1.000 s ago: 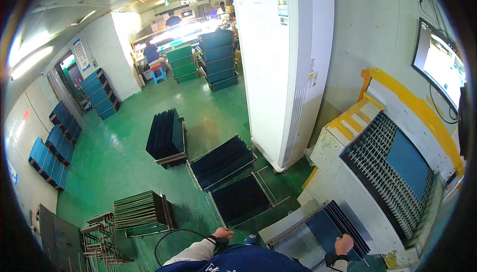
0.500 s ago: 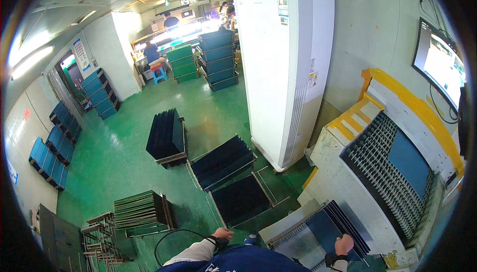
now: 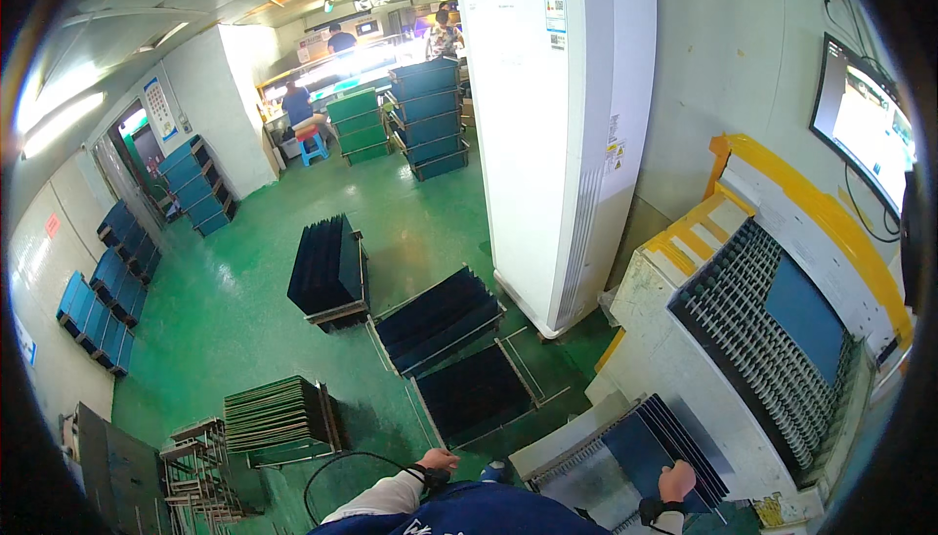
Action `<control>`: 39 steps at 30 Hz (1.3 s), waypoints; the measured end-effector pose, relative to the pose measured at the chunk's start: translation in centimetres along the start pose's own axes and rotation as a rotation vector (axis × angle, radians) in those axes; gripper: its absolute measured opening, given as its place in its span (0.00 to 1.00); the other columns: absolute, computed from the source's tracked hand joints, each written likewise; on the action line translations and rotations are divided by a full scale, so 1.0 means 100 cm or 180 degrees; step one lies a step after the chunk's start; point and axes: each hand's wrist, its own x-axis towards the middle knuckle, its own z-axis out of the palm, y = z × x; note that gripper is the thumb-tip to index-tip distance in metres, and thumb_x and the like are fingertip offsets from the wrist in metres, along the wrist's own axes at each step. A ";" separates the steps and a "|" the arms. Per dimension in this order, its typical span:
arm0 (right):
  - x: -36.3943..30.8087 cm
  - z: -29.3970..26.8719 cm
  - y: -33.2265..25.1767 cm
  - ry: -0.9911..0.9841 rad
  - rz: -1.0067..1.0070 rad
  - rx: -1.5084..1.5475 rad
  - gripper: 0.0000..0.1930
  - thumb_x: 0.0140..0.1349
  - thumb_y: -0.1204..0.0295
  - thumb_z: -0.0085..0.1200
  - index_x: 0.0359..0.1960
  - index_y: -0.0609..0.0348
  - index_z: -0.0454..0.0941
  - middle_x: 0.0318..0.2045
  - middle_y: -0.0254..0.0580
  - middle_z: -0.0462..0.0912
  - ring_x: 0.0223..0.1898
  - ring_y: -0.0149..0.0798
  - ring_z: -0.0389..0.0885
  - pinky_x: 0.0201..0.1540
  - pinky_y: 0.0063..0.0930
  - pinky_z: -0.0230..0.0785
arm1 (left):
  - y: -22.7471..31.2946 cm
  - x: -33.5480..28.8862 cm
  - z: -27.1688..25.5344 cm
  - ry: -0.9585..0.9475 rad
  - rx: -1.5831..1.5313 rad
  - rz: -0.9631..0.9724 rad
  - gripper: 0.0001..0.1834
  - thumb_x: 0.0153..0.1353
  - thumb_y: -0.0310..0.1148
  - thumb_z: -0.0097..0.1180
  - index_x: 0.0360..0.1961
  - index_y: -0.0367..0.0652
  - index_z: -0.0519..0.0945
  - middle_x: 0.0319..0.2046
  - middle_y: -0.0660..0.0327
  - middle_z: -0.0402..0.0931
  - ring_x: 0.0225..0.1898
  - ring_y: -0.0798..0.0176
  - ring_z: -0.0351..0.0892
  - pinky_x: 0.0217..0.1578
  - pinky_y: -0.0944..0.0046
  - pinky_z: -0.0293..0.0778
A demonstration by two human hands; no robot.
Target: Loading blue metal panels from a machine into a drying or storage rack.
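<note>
My right hand (image 3: 676, 481) is curled at the edge of a dark blue panel (image 3: 633, 459), which stands tilted among several like it at the lower right. The panels rest in a light-coloured slotted rack (image 3: 576, 481) in front of me. My left hand (image 3: 439, 460) hangs by my body, fingers curled in, with nothing visible in it. A black band with a dark cord (image 3: 337, 457) goes round the left wrist. Nearest to that hand is a floor rack of dark panels (image 3: 474, 393).
A conveyor machine (image 3: 762, 340) carrying a blue panel stands to the right, beside a tall white air conditioner (image 3: 557, 144). More racks of panels (image 3: 327, 266) (image 3: 278, 413) stand on the green floor. People (image 3: 298, 105) work at a lit bench far off.
My hands and the panels stay where they were. At the far bench, a person in a patterned top has shifted and shows more plainly.
</note>
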 end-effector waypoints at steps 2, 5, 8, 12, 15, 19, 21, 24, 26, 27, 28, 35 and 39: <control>0.000 0.001 0.001 0.0024 -0.0006 0.0021 0.12 0.41 0.68 0.64 0.25 0.62 0.78 0.28 0.52 0.80 0.34 0.53 0.78 0.35 0.43 0.69 | 0.003 -0.003 0.000 -0.0007 -0.0016 -0.0017 0.20 0.52 0.45 0.59 0.36 0.38 0.81 0.28 0.62 0.81 0.27 0.67 0.79 0.29 0.67 0.74; 0.000 0.003 0.002 0.0018 -0.0013 0.0064 0.12 0.41 0.68 0.64 0.24 0.62 0.78 0.27 0.52 0.79 0.33 0.54 0.78 0.35 0.44 0.69 | 0.009 -0.006 -0.002 -0.0151 0.0134 -0.0106 0.18 0.57 0.40 0.57 0.41 0.36 0.75 0.35 0.60 0.79 0.30 0.62 0.78 0.27 0.64 0.73; 0.000 0.003 0.002 0.0006 -0.0034 0.0102 0.12 0.40 0.68 0.64 0.24 0.61 0.78 0.27 0.52 0.79 0.33 0.54 0.78 0.35 0.44 0.68 | 0.011 -0.010 0.000 -0.0119 -0.0013 -0.0192 0.18 0.57 0.40 0.57 0.41 0.36 0.76 0.35 0.60 0.79 0.30 0.63 0.78 0.27 0.64 0.73; 0.000 0.003 0.002 0.0044 -0.0048 0.0081 0.12 0.41 0.68 0.64 0.24 0.61 0.78 0.27 0.52 0.79 0.33 0.54 0.78 0.34 0.44 0.68 | 0.010 -0.009 0.000 -0.0119 0.0028 -0.0168 0.17 0.58 0.40 0.56 0.41 0.37 0.76 0.34 0.61 0.79 0.30 0.63 0.78 0.26 0.64 0.72; 0.000 0.002 0.002 -0.0023 0.0020 0.0032 0.12 0.41 0.68 0.64 0.24 0.61 0.78 0.27 0.52 0.79 0.33 0.54 0.78 0.34 0.44 0.68 | 0.009 -0.007 0.000 -0.0123 0.0085 -0.0143 0.17 0.58 0.40 0.56 0.41 0.37 0.76 0.33 0.61 0.79 0.29 0.63 0.78 0.25 0.65 0.72; 0.001 0.001 0.000 -0.0031 0.0014 0.0055 0.12 0.41 0.68 0.64 0.25 0.61 0.79 0.27 0.52 0.80 0.33 0.53 0.79 0.34 0.44 0.69 | -0.001 0.003 -0.001 -0.0151 0.0027 -0.0077 0.16 0.59 0.39 0.56 0.41 0.37 0.76 0.33 0.61 0.79 0.28 0.63 0.78 0.25 0.66 0.72; 0.000 0.002 0.001 0.0040 0.0017 0.0040 0.12 0.41 0.68 0.64 0.25 0.61 0.78 0.27 0.52 0.80 0.33 0.53 0.79 0.34 0.43 0.69 | 0.000 0.003 0.000 -0.0179 -0.0077 -0.0118 0.16 0.58 0.39 0.56 0.41 0.36 0.76 0.33 0.60 0.79 0.28 0.63 0.78 0.25 0.66 0.72; 0.000 0.003 0.000 0.0072 0.0012 0.0034 0.11 0.41 0.68 0.64 0.24 0.61 0.78 0.26 0.52 0.80 0.33 0.53 0.79 0.33 0.43 0.69 | -0.002 0.003 -0.001 -0.0178 -0.0140 -0.0142 0.17 0.58 0.39 0.57 0.40 0.36 0.76 0.33 0.60 0.79 0.28 0.63 0.78 0.26 0.65 0.73; 0.001 0.006 0.002 0.0085 -0.0017 0.0031 0.11 0.41 0.67 0.63 0.24 0.60 0.78 0.26 0.52 0.79 0.32 0.53 0.78 0.33 0.43 0.68 | 0.000 0.002 -0.002 -0.0171 -0.0072 -0.0115 0.16 0.58 0.39 0.57 0.39 0.36 0.76 0.33 0.60 0.79 0.29 0.62 0.79 0.28 0.65 0.74; 0.001 0.009 0.003 0.0096 -0.0050 0.0035 0.11 0.41 0.67 0.63 0.24 0.60 0.78 0.26 0.52 0.79 0.32 0.53 0.78 0.33 0.43 0.68 | 0.000 0.001 -0.002 -0.0159 -0.0060 -0.0134 0.16 0.58 0.39 0.57 0.39 0.36 0.76 0.33 0.60 0.79 0.29 0.62 0.79 0.28 0.65 0.75; 0.001 0.011 0.006 0.0105 -0.0078 0.0036 0.11 0.41 0.67 0.63 0.24 0.60 0.78 0.26 0.52 0.79 0.32 0.53 0.78 0.33 0.44 0.68 | 0.003 -0.001 -0.002 -0.0152 -0.0044 -0.0155 0.16 0.57 0.39 0.57 0.39 0.36 0.76 0.33 0.59 0.79 0.29 0.62 0.79 0.29 0.64 0.75; 0.000 0.010 0.006 0.0172 -0.0093 0.0069 0.11 0.41 0.67 0.64 0.23 0.61 0.77 0.24 0.52 0.78 0.31 0.54 0.78 0.33 0.45 0.67 | 0.005 -0.004 0.000 -0.0117 -0.0077 -0.0180 0.16 0.57 0.38 0.58 0.38 0.36 0.77 0.31 0.60 0.79 0.28 0.63 0.78 0.28 0.66 0.74; 0.000 0.011 0.008 0.0147 -0.0063 0.0060 0.11 0.41 0.67 0.64 0.23 0.61 0.77 0.25 0.52 0.79 0.31 0.55 0.78 0.33 0.45 0.67 | 0.006 -0.007 0.002 -0.0113 -0.0233 -0.0173 0.14 0.57 0.37 0.57 0.38 0.36 0.77 0.31 0.61 0.79 0.27 0.65 0.78 0.26 0.67 0.73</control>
